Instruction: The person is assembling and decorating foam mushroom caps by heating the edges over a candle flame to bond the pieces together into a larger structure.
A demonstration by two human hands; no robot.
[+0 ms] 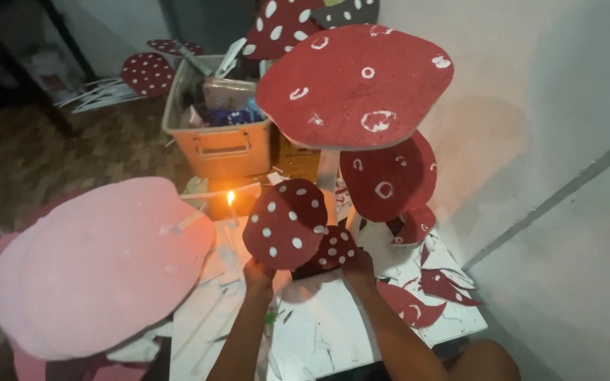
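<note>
Held upright above the white bench (333, 331): a red mushroom cap with white dots (285, 224), gripped at its lower edge by the left hand (258, 273). Closed on a smaller dotted cap (334, 248) just beside it, the right hand (358, 268). Behind, a lit candle (231, 201), an orange bin (220, 144).

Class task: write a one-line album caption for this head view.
Two hands, left hand and right hand, hold red spotted mushroom caps beside a lit candle.

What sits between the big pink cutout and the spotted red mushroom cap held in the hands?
In the head view, a lit candle stands between the pink cutout and the held mushroom cap.
</note>
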